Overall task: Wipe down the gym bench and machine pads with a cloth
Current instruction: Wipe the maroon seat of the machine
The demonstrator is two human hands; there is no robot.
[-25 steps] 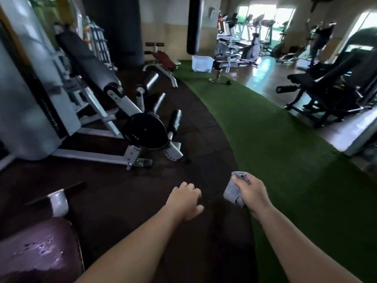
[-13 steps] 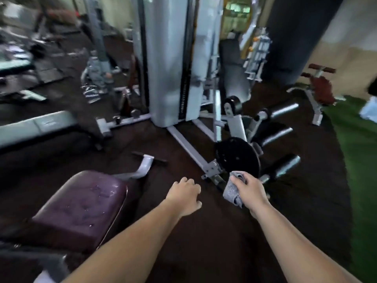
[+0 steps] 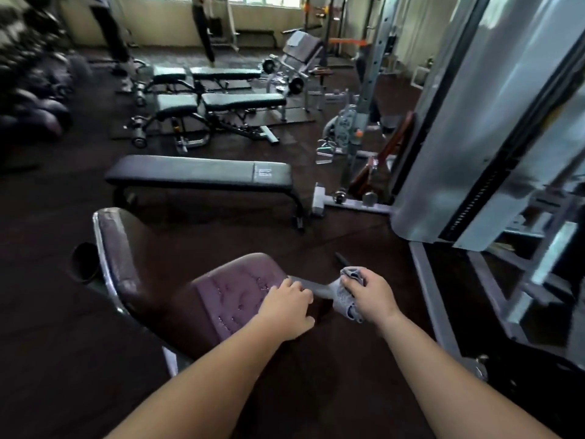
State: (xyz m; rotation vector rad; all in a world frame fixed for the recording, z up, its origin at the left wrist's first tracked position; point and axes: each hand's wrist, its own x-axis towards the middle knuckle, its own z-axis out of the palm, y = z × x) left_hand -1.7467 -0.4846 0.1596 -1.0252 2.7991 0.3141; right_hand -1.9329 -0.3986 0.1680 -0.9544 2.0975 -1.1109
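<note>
Just off the right end of the purple seat pad (image 3: 234,293), the right hand (image 3: 372,294) is clenched round a bunched grey cloth (image 3: 346,297). The cloth sticks out of the fist above and below, its long axis running away from the person. The left hand (image 3: 286,307) hangs at the pad's edge, fingers loosely curled, holding nothing; whether it touches is unclear. Droplets bead the pad's surface. Beyond, a flat bench (image 3: 199,174) lies crosswise.

Person (image 3: 201,25) standing by far windows; dumbbells (image 3: 31,115) left, blurred; silver weight-stack tower (image 3: 459,137) right; dark floor (image 3: 57,343).
</note>
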